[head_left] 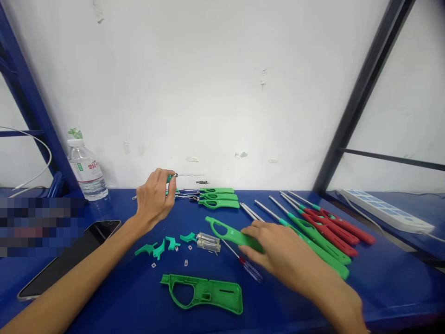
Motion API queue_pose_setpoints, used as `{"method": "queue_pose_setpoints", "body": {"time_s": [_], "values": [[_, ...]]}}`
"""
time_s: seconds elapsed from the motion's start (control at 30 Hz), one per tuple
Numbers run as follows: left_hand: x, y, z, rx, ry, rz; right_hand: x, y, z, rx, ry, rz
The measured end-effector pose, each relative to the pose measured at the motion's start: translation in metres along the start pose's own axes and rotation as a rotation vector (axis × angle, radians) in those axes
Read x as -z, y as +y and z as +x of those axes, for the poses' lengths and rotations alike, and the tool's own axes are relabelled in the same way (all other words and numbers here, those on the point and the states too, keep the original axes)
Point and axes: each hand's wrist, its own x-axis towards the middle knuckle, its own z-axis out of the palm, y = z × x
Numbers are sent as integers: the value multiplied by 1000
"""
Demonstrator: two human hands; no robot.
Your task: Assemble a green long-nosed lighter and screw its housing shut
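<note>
Pinched in the fingers of my left hand [155, 197] is a green-ended lighter piece [170, 178] with thin wires; my hand hides most of it. My right hand [274, 241] grips a green lighter handle shell [232, 235], its loop end pointing left. Below lies another green handle half [222, 295], hollow side up. Between my hands are several teal triggers [173, 243], clear fuel tanks [208, 241] and tiny pale clips [186, 263]. A screwdriver [251, 269] with a purple-and-red handle rests just left of my right hand.
Green handle shells [219, 204] with wired parts lie near the wall. At right are green lighters [323, 243] and red lighters [347, 227] with metal tubes. A phone [74, 255] and water bottle [88, 174] stay left. A power strip [389, 211] sits beyond the dark post.
</note>
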Motion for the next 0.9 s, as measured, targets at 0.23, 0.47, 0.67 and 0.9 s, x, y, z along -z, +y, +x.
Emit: {"method": "queue_pose_setpoints", "body": {"time_s": [0.23,0.47,0.67,0.9], "values": [[0,4,-1,-11,-34,9,-17,4,28,-58,11,-33],[5,10,0,2,-67,10,-7,2,27,-41,198,25],[39,30,3,-98,-115,-32,12,-5,10,79,230,244],[98,39,-72,-199,-168,-180,-13,-26,-31,281,97,366]]}}
